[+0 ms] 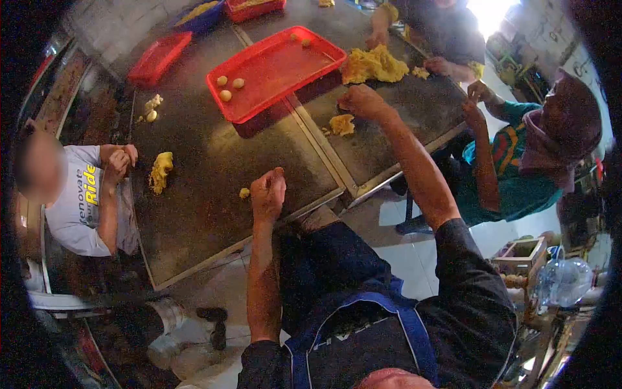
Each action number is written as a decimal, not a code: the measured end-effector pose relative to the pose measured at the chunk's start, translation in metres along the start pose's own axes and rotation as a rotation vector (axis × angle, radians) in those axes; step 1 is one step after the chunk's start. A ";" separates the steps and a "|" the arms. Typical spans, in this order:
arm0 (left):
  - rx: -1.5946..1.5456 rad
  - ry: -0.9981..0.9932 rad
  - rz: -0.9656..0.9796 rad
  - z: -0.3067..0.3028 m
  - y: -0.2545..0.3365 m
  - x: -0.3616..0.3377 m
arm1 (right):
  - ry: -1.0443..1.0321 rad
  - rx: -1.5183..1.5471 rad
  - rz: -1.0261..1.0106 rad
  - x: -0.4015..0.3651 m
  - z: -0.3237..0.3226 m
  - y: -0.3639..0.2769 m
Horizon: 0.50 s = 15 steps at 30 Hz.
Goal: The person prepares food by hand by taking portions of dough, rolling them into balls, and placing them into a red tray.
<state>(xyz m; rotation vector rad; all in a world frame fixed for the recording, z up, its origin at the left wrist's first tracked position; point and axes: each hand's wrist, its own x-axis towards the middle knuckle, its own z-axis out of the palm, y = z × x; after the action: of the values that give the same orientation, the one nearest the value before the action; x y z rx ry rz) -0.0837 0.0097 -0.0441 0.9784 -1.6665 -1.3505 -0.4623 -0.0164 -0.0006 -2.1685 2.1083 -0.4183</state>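
The big yellow lump (376, 65) is seen just to the far side of the curled right grip (364, 102), away from the curled left grip (269, 193); anything held cannot be told.

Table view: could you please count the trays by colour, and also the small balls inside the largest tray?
Red trays: 3
Blue trays: 1
Small balls inside the largest tray: 5
Total: 9

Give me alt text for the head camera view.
A person's left hand is beside a dough crumb at a table, the right hand between a large yellow dough mound and a smaller lump. Dough balls lie in a red tray; other people are nearby.
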 end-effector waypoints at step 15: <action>0.084 -0.032 0.034 -0.001 -0.013 -0.006 | 0.108 0.087 0.070 -0.079 0.018 -0.071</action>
<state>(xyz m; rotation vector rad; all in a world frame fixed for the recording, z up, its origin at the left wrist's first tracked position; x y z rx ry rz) -0.0789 0.0132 -0.0570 0.9767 -1.7682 -1.2888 -0.3898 0.0628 -0.0105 -2.0616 2.1694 -0.6214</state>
